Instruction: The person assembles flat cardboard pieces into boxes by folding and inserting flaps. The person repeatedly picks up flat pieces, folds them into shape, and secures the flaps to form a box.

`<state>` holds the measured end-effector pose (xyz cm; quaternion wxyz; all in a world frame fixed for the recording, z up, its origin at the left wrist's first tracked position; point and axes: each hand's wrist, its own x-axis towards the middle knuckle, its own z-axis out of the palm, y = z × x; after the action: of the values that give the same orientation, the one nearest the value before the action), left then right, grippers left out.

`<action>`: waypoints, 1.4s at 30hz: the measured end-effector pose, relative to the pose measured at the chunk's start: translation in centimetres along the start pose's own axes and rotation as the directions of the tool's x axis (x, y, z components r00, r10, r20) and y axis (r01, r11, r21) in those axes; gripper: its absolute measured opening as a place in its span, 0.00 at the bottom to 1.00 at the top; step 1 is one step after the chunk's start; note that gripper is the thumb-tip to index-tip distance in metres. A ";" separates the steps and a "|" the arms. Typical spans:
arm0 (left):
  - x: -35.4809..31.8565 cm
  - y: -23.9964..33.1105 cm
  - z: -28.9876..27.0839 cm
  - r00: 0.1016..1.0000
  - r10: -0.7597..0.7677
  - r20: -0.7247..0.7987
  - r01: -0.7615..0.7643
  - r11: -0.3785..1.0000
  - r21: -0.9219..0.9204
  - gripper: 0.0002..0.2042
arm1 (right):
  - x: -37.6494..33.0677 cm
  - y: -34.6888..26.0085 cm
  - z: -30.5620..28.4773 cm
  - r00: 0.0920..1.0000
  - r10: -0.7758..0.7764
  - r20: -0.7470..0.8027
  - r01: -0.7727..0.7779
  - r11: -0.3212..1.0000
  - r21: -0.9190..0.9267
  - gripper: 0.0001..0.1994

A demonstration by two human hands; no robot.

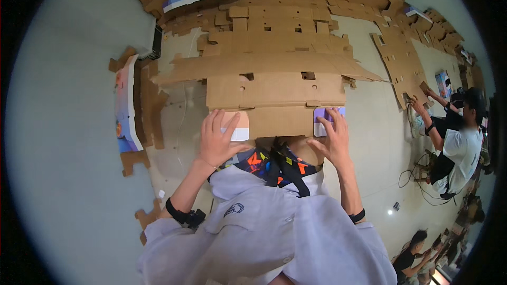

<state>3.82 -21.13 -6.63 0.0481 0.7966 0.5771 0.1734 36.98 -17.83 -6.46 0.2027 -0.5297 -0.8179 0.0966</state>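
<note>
Your left hand [217, 140] lies spread, pressing the flat brown die-cut cardboard box blank [274, 97] at the floor's near edge; your right hand [332, 140] likewise. Likely light, stiff, crease-prone: grip the folded corner flaps.

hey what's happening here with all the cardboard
A person is working on a flat, die-cut cardboard box blank spread out on a pale work surface. The left hand and right hand each press down on a folded-in corner flap at the near edge of the sheet, fingers spread flat. More unfolded cardboard blanks lie stacked beyond it and off to both sides. To the right, another person is handling a cardboard sheet of their own.
</note>
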 end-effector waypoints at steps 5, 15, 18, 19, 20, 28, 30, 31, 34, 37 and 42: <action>-0.5 0.2 2.3 0.996 -0.040 -0.079 0.047 0.996 0.081 0.38 | 0.0 0.0 1.6 0.999 0.011 -0.033 -0.013 0.997 -0.080 0.34; 2.2 -0.8 -2.1 0.971 0.068 -0.229 -0.058 0.997 0.050 0.22 | 3.0 -1.5 -3.8 0.997 -0.078 -0.021 0.074 0.986 -0.148 0.24; 3.3 -1.0 -3.0 0.964 0.117 -0.241 -0.085 0.987 0.137 0.19 | 4.6 -2.1 -5.6 0.992 -0.023 0.127 0.048 0.980 -0.191 0.21; 3.4 -0.9 -3.1 0.982 0.094 -0.161 -0.065 0.983 0.174 0.19 | 4.6 -2.1 -5.8 0.978 0.024 0.205 0.025 0.972 -0.235 0.21; 3.2 -1.0 -3.1 0.983 0.094 -0.156 -0.066 0.982 0.175 0.19 | 4.4 -2.0 -5.6 0.985 -0.021 0.170 0.058 0.975 -0.212 0.22; -0.1 -0.3 -0.7 0.985 -0.023 0.168 0.025 1.000 -0.009 0.13 | 1.8 -0.4 -2.1 0.881 0.105 0.462 -0.098 0.994 -0.039 0.21; 0.2 -0.6 0.6 1.000 0.006 0.027 -0.005 0.999 -0.036 0.12 | 1.1 0.1 -0.1 0.928 0.115 0.355 -0.091 0.992 -0.084 0.18; 0.2 -0.3 1.1 0.993 0.024 -0.114 -0.031 0.998 -0.059 0.12 | 0.8 0.0 0.7 0.989 0.092 0.120 -0.085 0.994 -0.067 0.16; 1.7 0.0 2.4 0.992 -0.057 -0.112 0.054 0.998 -0.038 0.15 | 0.8 -1.6 3.3 0.981 0.064 -0.185 -0.093 0.984 -0.152 0.19; 3.0 0.1 2.8 0.990 -0.030 -0.141 0.039 0.997 0.061 0.21 | 0.8 -3.7 4.8 0.985 0.057 -0.161 -0.099 0.958 -0.267 0.31; 2.7 0.0 2.7 0.991 -0.113 -0.076 0.111 0.993 -0.028 0.22 | -1.9 -6.1 2.6 0.992 0.019 0.128 -0.006 0.995 -0.102 0.41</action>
<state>5.49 -18.29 -8.52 0.0448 0.7549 0.6204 0.2079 31.45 -21.95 -6.93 0.1217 -0.5369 -0.8299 0.0904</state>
